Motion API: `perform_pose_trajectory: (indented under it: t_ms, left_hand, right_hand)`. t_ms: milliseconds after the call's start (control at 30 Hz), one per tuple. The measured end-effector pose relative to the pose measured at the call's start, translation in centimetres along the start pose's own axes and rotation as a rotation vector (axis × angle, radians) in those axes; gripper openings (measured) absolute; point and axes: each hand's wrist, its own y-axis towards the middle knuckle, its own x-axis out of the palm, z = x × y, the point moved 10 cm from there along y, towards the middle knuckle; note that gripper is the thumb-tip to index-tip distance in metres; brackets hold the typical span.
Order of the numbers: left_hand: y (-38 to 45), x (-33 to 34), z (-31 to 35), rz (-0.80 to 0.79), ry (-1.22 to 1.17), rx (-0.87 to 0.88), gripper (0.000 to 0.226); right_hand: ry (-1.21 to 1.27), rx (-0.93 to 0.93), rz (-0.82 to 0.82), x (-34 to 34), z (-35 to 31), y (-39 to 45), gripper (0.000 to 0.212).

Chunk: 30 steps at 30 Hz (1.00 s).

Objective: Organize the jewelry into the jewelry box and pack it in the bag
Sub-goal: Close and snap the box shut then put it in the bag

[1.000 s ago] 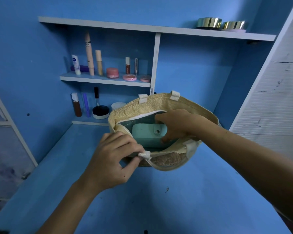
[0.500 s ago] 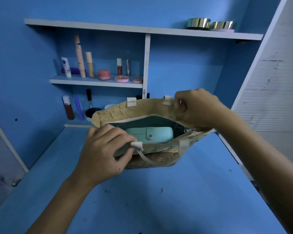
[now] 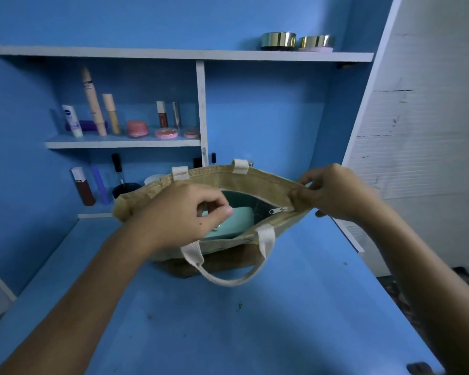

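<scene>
Left of centre, the left hand [image 3: 179, 215] is curling over the woven tan jute bag [image 3: 209, 182], pinching its near rim. The mint-green rectangular jewelry box [image 3: 238, 221] is lying inside, long axis running left-right. Right of it, the small silver zipper pull [image 3: 278, 210] is sitting nearest the right hand [image 3: 333, 192], which is pinching the bag's end. Open blue tabletop [image 3: 228, 320] is spreading below.

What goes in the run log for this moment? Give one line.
stage: closing bag | box: inside bag | left hand: over the opening | right hand: pinches bag's right end | zipper pull: at right end, bag unzipped
</scene>
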Motion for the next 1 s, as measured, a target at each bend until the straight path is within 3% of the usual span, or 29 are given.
perform_pose_trajectory:
  t_ms: [167,367,600,833,1000]
  left_hand:
    - [6.1,5.1,1.3,-0.237,0.061,-0.101,0.022]
    - [9.4,9.3,2.4,-0.412,0.309,-0.188,0.046]
    - [9.9,9.0,1.7,-0.280,0.145,-0.264,0.032]
    - [8.2,6.4,0.0,-0.326,0.273,-0.357,0.058]
    - [6.7,3.1,-2.5,-0.239,0.235,-0.429,0.050]
  right_hand:
    - [0.136,0.058,0.048,0.3,0.9,-0.3,0.008]
    - [0.209,0.094,0.107,0.3,1.4,-0.3,0.010]
    - [0.202,0.106,0.141,0.1,1.6,-0.4,0.012]
    - [0.193,0.184,0.136,-0.2,1.5,0.2,0.016]
    - [0.194,0.183,0.149,-0.4,0.7,0.8,0.017]
